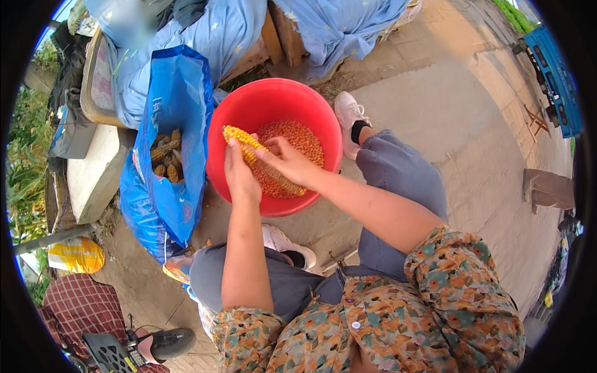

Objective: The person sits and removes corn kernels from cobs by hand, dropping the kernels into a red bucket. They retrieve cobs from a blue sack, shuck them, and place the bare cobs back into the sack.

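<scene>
An ear of yellow corn [240,140] is held over a red plastic bucket [275,88], its tip pointing up and left. My left hand [241,175] grips it from the near side, with the thumb along the ear. Across the ear's lower end, my right hand [293,163] presses with thumb and fingers. Beneath the right hand runs a second, duller corn cob [287,183]; whether that hand holds it or it rests in the bucket, I cannot tell. Loose orange corn kernels [298,133] cover the bucket's bottom.
Left of the bucket, a blue woven bag [168,98] stands with its mouth open, holding several ears of corn [170,161]. Blue star-patterned cloth [219,37] drapes over things behind. My legs flank the bucket. A small stool [548,190] and blue vehicle [552,79] are at right.
</scene>
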Demonstrator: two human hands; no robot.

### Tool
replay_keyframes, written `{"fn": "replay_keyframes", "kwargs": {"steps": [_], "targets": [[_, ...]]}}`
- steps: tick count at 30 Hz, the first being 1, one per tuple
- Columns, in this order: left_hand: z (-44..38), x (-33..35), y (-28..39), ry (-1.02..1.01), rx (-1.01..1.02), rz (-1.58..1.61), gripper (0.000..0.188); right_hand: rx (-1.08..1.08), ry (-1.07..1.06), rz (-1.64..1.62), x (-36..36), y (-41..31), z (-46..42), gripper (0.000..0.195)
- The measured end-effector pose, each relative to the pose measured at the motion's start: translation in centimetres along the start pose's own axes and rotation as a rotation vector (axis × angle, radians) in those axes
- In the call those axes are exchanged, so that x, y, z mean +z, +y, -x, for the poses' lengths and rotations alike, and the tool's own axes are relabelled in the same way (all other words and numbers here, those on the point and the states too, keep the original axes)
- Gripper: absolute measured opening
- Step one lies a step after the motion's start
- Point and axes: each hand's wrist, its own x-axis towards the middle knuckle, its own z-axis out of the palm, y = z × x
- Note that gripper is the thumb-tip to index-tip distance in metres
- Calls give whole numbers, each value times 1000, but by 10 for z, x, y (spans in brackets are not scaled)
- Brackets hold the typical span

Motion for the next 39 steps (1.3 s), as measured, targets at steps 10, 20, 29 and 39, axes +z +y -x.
{"fn": "replay_keyframes", "kwargs": {"steps": [10,20,29,39], "targets": [[4,25,10,185,218,-331,63,-130,83,321,12,-24,23,55],[1,27,10,60,218,-246,59,-142,197,442,8,-38,33,65],[11,57,31,44,-87,133,43,-75,113,591,-17,-59,54,72],[9,50,16,-11,95,-88,39,25,4,310,-26,-58,46,61]]}}
